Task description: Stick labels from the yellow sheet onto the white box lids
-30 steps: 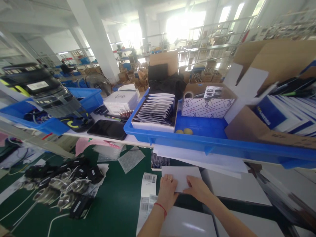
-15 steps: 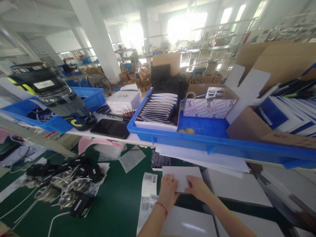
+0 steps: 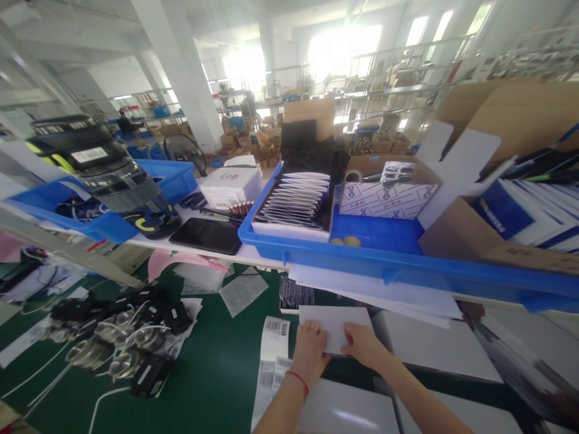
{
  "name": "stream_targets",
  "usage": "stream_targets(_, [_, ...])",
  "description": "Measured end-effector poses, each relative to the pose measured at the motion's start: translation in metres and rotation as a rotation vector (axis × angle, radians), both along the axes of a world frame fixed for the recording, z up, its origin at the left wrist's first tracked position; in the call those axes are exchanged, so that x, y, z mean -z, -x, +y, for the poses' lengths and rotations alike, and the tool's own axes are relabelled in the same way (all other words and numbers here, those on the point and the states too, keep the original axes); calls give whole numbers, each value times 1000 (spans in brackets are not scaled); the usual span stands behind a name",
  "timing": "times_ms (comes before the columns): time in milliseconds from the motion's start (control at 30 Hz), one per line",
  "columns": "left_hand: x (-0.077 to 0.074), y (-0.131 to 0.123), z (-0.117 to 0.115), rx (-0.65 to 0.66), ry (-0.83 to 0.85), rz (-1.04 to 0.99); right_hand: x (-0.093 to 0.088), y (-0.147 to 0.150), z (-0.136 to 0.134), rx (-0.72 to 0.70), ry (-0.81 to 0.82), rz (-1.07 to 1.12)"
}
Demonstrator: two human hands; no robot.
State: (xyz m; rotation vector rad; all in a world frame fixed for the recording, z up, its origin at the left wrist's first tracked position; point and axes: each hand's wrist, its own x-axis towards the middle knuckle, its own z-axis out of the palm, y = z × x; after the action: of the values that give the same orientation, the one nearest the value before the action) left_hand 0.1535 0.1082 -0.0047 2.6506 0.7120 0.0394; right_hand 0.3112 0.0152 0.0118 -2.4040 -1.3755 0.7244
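Observation:
A flat white box [image 3: 333,325] lies in front of me on the green table. My left hand [image 3: 311,349] grips its left side, fingers bent over the top and thumb near the front edge. At the front right, my right hand [image 3: 362,345] is closed on the same box, with its fingers curled at the edge. Another white box [image 3: 348,407] lies just below my wrists. Left of my left hand is a strip of printed labels [image 3: 274,343]. Behind the held box stands a small tray of thin dark packets [image 3: 296,293].
More white boxes [image 3: 438,346] lie to the right. Metal valve-like parts with black housings and white cables [image 3: 124,337] cover the table's left. Above, a shelf bears a long blue tray [image 3: 325,252], a black phone [image 3: 205,235] and a carton of booklets [image 3: 452,226].
The view has shifted slightly, so the scene sits a little further right. Both hands stay on the white box with almost the same grip.

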Motion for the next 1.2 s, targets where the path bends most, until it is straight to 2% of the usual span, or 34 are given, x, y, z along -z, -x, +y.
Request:
stream_targets(233, [-3,0,-3,-41,39,-53,0,-10,-7,16,-35,194])
stream_targets(367, [1,1,-1,-20,32,-84,5,-12,-11,27,-90,247])
stream_targets(567, [6,4,10,-10,207,-240,16,-14,-23,-1,-229,340])
stream_targets(667, [-1,20,12,-67,274,-315,22,-12,-41,98,-341,351])
stream_targets(733, [-2,44,8,-181,294,-367,27,-8,-59,200,-407,348])
stream_targets(833, [7,92,-14,-440,361,-414,36,11,-93,304,-454,366])
stream_targets(967, [33,148,-66,-702,622,-454,53,63,-127,316,-458,485])
stream_targets(1100, [49,170,-111,-797,739,-519,73,122,-136,256,-408,620])
stream_targets(1200, [43,170,-126,-819,781,-556,79,146,-137,182,-327,736])
